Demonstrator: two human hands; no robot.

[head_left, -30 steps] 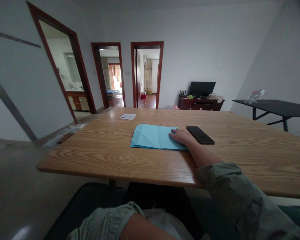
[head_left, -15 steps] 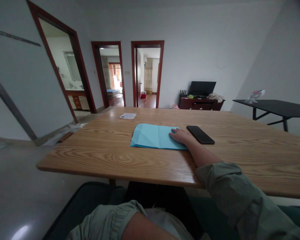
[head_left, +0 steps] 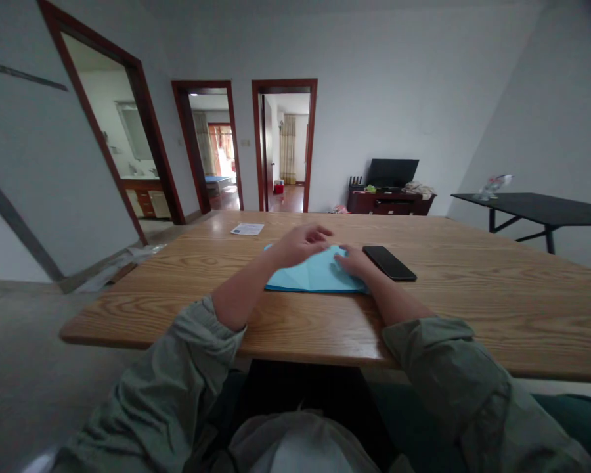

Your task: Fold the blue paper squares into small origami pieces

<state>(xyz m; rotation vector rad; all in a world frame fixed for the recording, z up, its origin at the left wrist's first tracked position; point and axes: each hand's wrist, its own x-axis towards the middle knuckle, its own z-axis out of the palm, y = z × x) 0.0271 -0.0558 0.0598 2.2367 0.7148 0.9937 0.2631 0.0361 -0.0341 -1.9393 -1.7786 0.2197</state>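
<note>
A folded sheet of light blue paper [head_left: 315, 274] lies on the wooden table, with crease lines across it. Above its left and middle part hovers my left hand [head_left: 305, 244], fingers apart and slightly curved, holding nothing. My right hand [head_left: 355, 261] rests at the paper's right end, thumb and forefinger apart on its surface; the other fingers are partly hidden. Just right of that hand a black smartphone [head_left: 390, 263] lies flat, apart from the paper.
The wooden table [head_left: 473, 295] has a rounded front-left corner. Toward its far left lies a small white printed card [head_left: 247, 229]. Beyond are a black side table [head_left: 542, 205], a television [head_left: 393, 173] on a dark red cabinet, and several doorways.
My left hand has risen from my lap to over the paper. My right hand stays at the paper's right end, its fingers shifted a little. The view has turned slightly right.
</note>
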